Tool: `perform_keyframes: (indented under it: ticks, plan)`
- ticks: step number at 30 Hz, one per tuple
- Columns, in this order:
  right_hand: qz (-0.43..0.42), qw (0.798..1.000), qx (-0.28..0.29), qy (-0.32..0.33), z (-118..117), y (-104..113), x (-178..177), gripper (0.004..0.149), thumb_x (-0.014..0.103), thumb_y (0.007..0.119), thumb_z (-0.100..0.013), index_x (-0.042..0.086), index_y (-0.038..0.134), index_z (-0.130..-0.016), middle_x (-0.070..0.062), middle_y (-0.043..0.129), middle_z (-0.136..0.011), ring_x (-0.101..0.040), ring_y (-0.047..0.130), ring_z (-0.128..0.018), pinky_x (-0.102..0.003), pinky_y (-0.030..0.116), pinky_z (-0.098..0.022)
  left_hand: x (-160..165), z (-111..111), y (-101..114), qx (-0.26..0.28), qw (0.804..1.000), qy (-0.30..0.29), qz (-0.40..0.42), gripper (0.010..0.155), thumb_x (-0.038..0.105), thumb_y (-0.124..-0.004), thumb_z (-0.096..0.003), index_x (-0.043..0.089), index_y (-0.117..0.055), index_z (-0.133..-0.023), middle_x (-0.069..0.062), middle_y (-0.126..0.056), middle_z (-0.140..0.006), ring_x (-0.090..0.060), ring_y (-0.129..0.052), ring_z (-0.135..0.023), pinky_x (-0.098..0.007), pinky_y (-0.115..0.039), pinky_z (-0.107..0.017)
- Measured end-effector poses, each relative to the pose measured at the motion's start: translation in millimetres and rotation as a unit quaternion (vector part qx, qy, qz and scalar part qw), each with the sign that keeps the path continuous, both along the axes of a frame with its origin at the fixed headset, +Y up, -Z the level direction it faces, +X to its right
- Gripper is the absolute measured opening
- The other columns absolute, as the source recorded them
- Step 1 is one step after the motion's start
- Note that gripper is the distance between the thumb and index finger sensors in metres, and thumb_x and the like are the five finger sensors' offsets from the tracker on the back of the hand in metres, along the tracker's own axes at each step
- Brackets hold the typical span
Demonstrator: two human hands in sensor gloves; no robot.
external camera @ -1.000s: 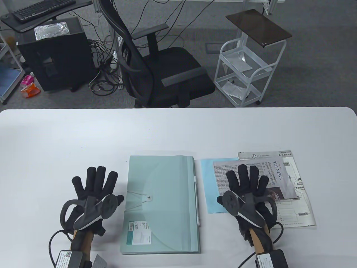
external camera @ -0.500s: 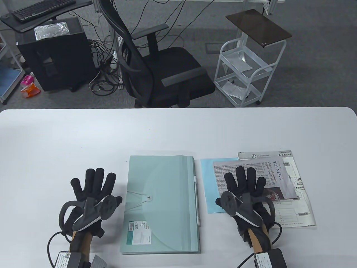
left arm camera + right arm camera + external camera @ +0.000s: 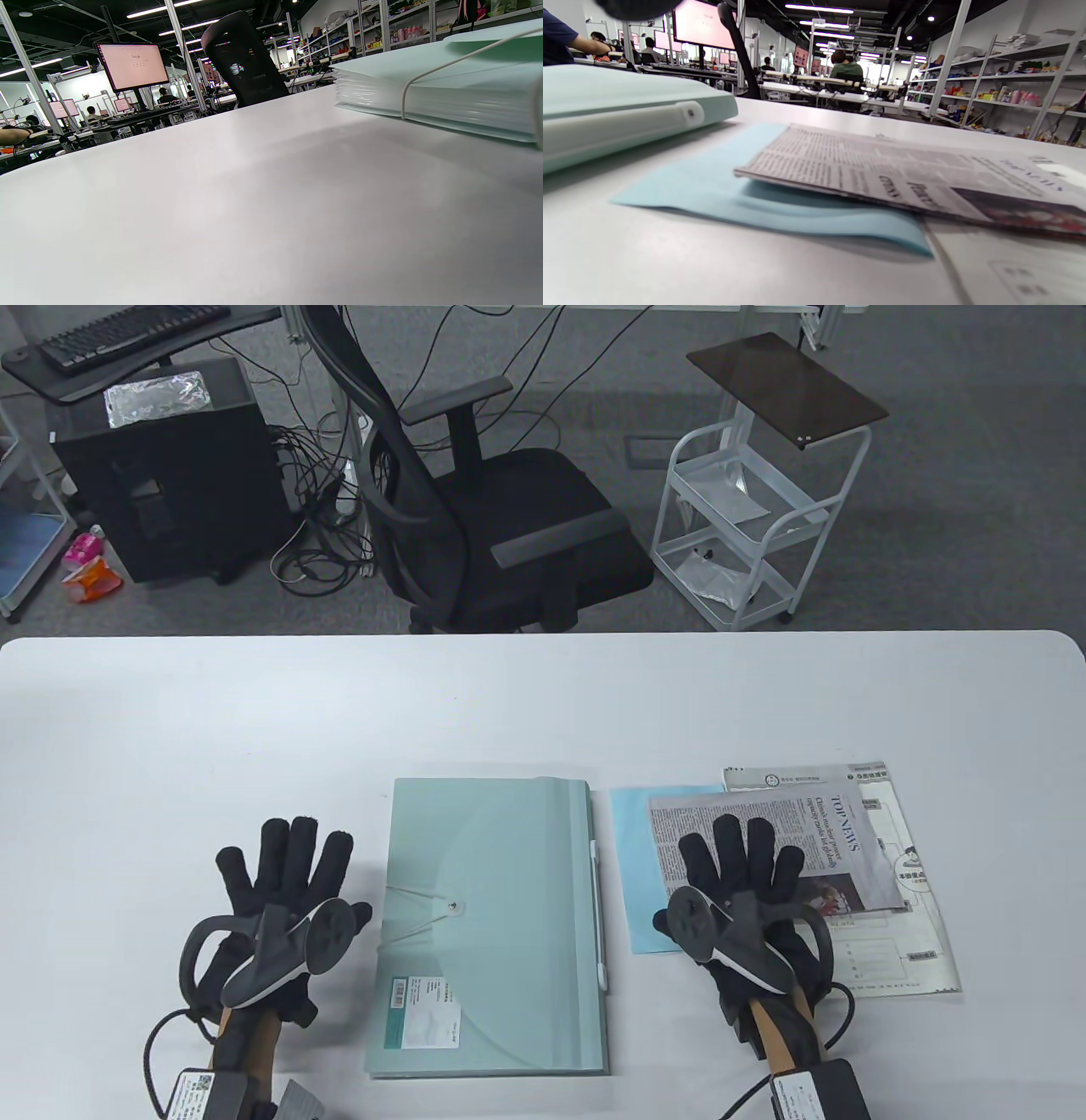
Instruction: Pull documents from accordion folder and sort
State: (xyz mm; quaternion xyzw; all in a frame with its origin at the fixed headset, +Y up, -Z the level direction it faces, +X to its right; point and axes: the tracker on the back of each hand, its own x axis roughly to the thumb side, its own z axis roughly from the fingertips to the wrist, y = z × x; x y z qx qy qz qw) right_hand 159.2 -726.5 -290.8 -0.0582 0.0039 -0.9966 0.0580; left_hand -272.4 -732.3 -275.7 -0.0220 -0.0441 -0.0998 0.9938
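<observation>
Left hand [image 3: 284,882]: flat, palm down, fingers [image 3: 293,840] spread and pointing away, on bare table [image 3: 543,704] just left of the accordion folder [image 3: 496,925], holding nothing. Right hand [image 3: 747,891]: likewise open and spread, fingers [image 3: 730,848] pointing away, lying over the newspaper page [image 3: 764,844]; actual contact with the paper impossible to confirm. Tracker strapped to the back of each.

Between the hands, the pale green accordion folder, lying flat and closed, elastic cord [image 3: 416,891] looped to the round button [image 3: 456,909] on the front flap. Long axis running from near edge to far edge of the table; white label [image 3: 427,1014] at the near left corner, white bar [image 3: 599,912] along the right side. Seen from the left wrist view as a thick stack of pleats [image 3: 432,95] with the cord crossing its edge.

Right of the folder, three sheets overlapping: light blue sheet [image 3: 636,882] at the left, newspaper page on top with its headline turned sideways, printed form [image 3: 912,933] underneath, sticking out right and near. In the right wrist view, blue sheet [image 3: 712,186] curling up slightly beneath the newspaper [image 3: 882,169].

White table with rounded far corners. Beyond it, grey carpet, black office chair [image 3: 484,500], white wire cart [image 3: 747,526], black computer tower [image 3: 161,475], keyboard [image 3: 127,330] on a dark desk, tangled cables [image 3: 322,526].
</observation>
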Motion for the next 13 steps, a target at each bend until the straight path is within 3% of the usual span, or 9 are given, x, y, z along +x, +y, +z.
perform_keyframes:
  ticks: [13]
  plan:
    - [0.009, 1.000, -0.008, 0.001, 1.4, -0.5, -2.0, 0.085, 0.063, 0.056, -0.041, 0.020, 0.019, -0.104, -0.023, 0.012, -0.112, -0.057, 0.010, -0.097, -0.075, 0.020, -0.067, -0.4, 0.4, -0.5, 0.001, 1.000, 0.000, 0.000, 0.083, 0.070, -0.040, -0.0562, 0.028, -0.007, -0.120, -0.013, 0.000, -0.125, -0.044, -0.002, -0.115, -0.075, -0.016, -0.074]
